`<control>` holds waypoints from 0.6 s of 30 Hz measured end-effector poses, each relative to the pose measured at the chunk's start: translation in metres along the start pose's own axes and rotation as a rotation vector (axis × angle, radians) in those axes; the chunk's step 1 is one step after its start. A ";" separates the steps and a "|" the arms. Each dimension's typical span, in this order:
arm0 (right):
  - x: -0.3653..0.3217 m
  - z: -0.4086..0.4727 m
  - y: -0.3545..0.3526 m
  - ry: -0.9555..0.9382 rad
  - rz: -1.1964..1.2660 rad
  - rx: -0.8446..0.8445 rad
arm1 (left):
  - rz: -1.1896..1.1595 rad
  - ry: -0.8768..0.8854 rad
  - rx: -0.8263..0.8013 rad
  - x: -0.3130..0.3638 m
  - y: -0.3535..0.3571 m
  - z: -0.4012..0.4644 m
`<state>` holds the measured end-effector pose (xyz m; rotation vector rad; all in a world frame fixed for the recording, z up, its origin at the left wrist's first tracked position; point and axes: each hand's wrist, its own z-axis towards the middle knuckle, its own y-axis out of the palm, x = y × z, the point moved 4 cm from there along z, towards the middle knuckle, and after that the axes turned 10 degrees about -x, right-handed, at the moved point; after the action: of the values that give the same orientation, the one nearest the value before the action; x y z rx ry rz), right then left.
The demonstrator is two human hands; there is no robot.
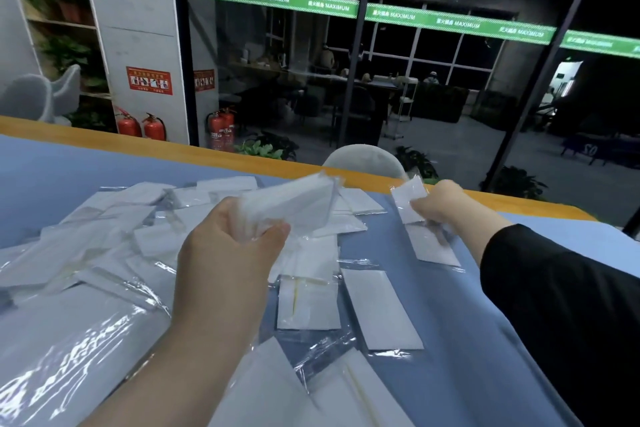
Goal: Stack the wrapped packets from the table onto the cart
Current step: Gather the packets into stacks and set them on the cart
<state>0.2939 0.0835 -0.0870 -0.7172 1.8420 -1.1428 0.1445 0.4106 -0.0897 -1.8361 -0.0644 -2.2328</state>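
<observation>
Several white packets in clear wrap [131, 239] lie scattered over the blue table [41, 177]. My left hand [228, 236] grips a bunch of wrapped packets [294, 201], raised above the pile and blurred by motion. Further right, my right hand [440, 204] pinches a single small packet [410, 196] just above another packet [433, 246] lying on the table. More flat packets [381, 308] lie near the front. No cart is in view.
The table has an orange far edge [242, 152]. A white chair back [363, 159] stands just behind it, before a glass wall. Red fire extinguishers [154, 126] and potted plants sit on the floor beyond.
</observation>
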 end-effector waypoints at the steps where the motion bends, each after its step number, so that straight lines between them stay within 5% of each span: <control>1: -0.004 0.002 -0.003 -0.043 0.037 0.039 | -0.006 0.003 0.005 -0.001 -0.001 0.001; 6: -0.040 0.002 -0.002 -0.214 0.152 -0.090 | 0.007 0.005 0.047 -0.003 -0.002 0.002; 18: -0.100 0.015 0.023 -0.125 -0.312 -0.255 | 0.005 0.043 0.019 -0.001 -0.001 0.001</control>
<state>0.3546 0.1665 -0.0766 -1.2296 1.8293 -1.0353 0.1456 0.4119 -0.0907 -1.7754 -0.0724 -2.2596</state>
